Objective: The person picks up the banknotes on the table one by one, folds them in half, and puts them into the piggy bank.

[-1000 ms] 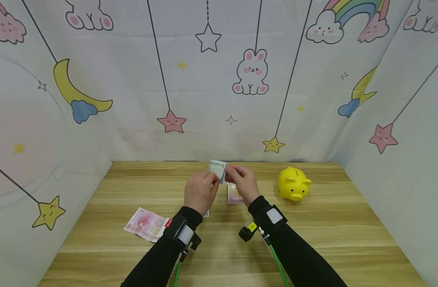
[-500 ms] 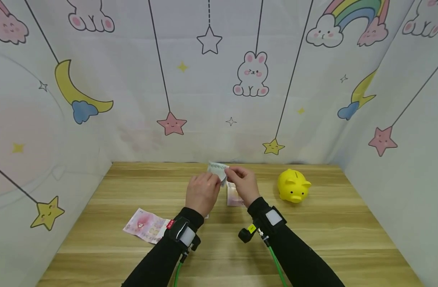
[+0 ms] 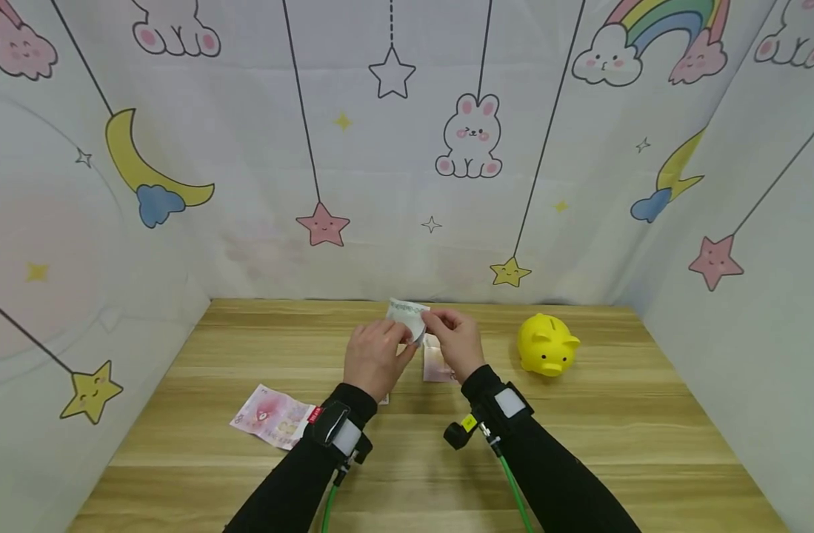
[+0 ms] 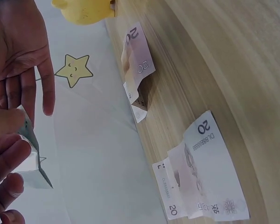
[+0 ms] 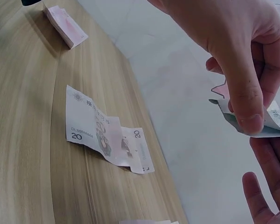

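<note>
A pale green-white banknote (image 3: 407,317) is held up above the table between both hands. My left hand (image 3: 373,363) pinches its lower left part with thumb and fingers. My right hand (image 3: 458,344) pinches the right corner between thumb and index finger, the other fingers loosely bent. In the right wrist view the banknote (image 5: 235,122) looks creased, with the left thumb pressing on it. Below lies a creased 20 banknote (image 4: 214,172), mostly hidden by my left hand in the head view. A second 20 banknote (image 3: 436,363) lies behind my right hand.
A yellow piggy bank (image 3: 546,344) with a slot on top stands at the right rear of the wooden table (image 3: 580,444). A pink banknote (image 3: 273,418) lies at left, partly covered by the left sleeve. A patterned cloth wall (image 3: 260,259) rises behind the table.
The held banknote spreads wider between the hands, its right corner drawn slightly to the right. My left thumb has straightened out from the fist. The other notes and the piggy bank stay put.
</note>
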Available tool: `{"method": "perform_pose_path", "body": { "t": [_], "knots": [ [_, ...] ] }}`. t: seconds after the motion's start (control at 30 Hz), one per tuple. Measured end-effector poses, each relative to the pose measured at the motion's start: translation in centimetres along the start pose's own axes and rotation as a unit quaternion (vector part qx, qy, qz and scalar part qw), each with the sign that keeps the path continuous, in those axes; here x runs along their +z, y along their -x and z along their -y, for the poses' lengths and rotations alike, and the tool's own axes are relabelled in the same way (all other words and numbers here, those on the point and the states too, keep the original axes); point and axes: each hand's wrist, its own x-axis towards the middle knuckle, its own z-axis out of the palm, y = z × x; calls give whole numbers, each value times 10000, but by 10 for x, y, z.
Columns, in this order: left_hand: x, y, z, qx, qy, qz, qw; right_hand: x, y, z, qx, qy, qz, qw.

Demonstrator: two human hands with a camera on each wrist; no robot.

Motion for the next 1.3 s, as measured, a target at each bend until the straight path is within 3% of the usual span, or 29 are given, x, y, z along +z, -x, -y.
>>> {"method": "perform_pose_path", "body": {
  "t": [0.17, 0.3, 0.47, 0.57, 0.67, 0.73, 0.8, 0.87, 0.9, 0.97, 1.0, 1.13, 1.3],
  "knots": [
    [-3, 2, 2, 49, 171, 98, 9998, -3, 0, 0, 27, -66, -57, 10000],
    [-8, 1, 5, -59, 404, -14, 9992, -7, -1, -1, 67, -6, -103, 9999],
    [-13, -2, 12, -739, 836, -166, 9936, -11, -2, 0, 165, 187, -138, 9996],
    [-16, -5, 16, -1361, 1302, -84, 9821, -13, -2, 2, 212, 240, -84, 9995],
    [-19, -10, 19, -2135, 2126, 132, 9534, -14, -1, 4, 216, 295, -6, 9993],
    [-21, -13, 21, -2640, 2801, 272, 9225, -15, 0, 5, 185, 352, 50, 9992],
    [-22, -15, 24, -3066, 3459, 372, 8860, -15, 0, 6, 140, 383, 113, 9991],
    [-22, -17, 25, -3313, 3940, 466, 8561, -16, 1, 6, 101, 385, 165, 9991],
    [-22, -17, 25, -3398, 4106, 509, 8446, -16, 1, 6, 86, 388, 191, 9990],
    [-22, -19, 25, -3512, 4309, 588, 8292, -17, 2, 7, 72, 385, 222, 9990],
    [-21, -20, 25, -3525, 4356, 634, 8258, -18, 2, 7, 67, 396, 231, 9989],
    [-19, -21, 24, -3492, 4316, 737, 8284, -19, 2, 7, 31, 484, 259, 9985],
    [-18, -21, 22, -3432, 4132, 640, 8411, -20, 3, 7, -45, 622, 293, 9976]
  ]
}}
